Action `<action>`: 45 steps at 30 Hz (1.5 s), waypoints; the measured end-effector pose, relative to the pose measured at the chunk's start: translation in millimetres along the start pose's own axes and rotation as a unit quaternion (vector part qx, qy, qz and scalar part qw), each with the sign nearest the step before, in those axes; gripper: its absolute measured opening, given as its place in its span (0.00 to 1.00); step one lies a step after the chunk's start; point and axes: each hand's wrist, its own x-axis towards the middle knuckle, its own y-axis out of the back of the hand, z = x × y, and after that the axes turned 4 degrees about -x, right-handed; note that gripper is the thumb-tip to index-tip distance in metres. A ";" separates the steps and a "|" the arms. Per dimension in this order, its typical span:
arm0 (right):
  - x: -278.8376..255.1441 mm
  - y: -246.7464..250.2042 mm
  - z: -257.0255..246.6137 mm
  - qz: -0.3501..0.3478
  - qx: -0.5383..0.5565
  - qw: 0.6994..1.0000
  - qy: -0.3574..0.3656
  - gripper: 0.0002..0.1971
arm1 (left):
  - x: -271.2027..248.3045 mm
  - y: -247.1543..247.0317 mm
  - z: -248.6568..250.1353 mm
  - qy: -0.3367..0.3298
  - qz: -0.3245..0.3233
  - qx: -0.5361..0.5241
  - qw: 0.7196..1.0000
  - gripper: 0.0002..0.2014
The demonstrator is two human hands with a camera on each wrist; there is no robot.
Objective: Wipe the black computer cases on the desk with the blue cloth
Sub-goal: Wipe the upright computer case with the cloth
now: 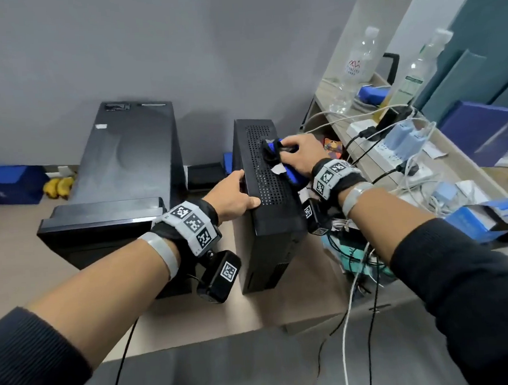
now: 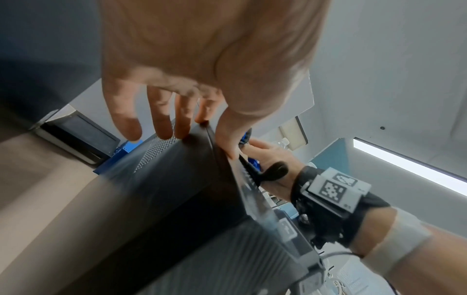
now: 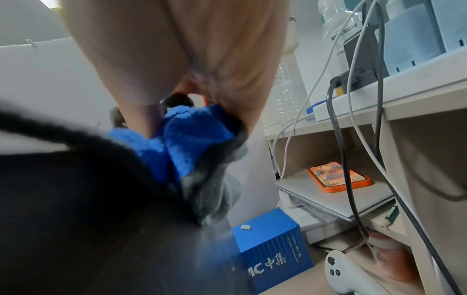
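Two black computer cases stand on the desk. The larger case [image 1: 126, 170] lies flat on the left, untouched. The slim perforated case [image 1: 266, 191] stands upright in the middle. My left hand [image 1: 242, 191] holds its top left edge, thumb on top and fingers [image 2: 161, 123] down the side of the case [image 2: 177, 179]. My right hand [image 1: 293, 149] grips the bunched blue cloth [image 1: 275, 152] and presses it on the case's perforated top, toward the far end. In the right wrist view the blue cloth [image 3: 194, 135], with a grey-black edge, fills my right hand [image 3: 177, 79].
A beige shelf [image 1: 364, 161] on the right carries power strips [image 1: 393, 154], tangled cables and clear bottles [image 1: 358, 64]. Beneath it lie an orange-cased phone [image 3: 340, 177], a blue box [image 3: 272, 245] and a white controller [image 3: 346, 273]. Bananas [image 1: 58, 186] lie at the back left.
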 end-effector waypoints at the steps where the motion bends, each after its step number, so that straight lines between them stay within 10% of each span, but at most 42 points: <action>1: 2.1 0.3 0.8 0.001 0.005 1.000 0.002 0.04 | 0.0 0.8 0.0 0.005 -0.001 0.000 1.000 0.33; 16: -114.0 34.9 18.6 -0.171 0.091 0.976 0.100 0.08 | 0.9 2.8 5.4 0.022 -0.001 0.003 1.000 0.30; 33: -152.6 12.3 -31.1 -0.083 -0.078 0.989 0.096 0.16 | -17.5 3.7 15.2 0.029 0.002 0.013 1.000 0.23; 45: -131.2 36.5 16.9 -0.072 0.034 0.994 0.073 0.08 | -16.3 3.1 12.5 0.048 -0.013 -0.032 0.998 0.26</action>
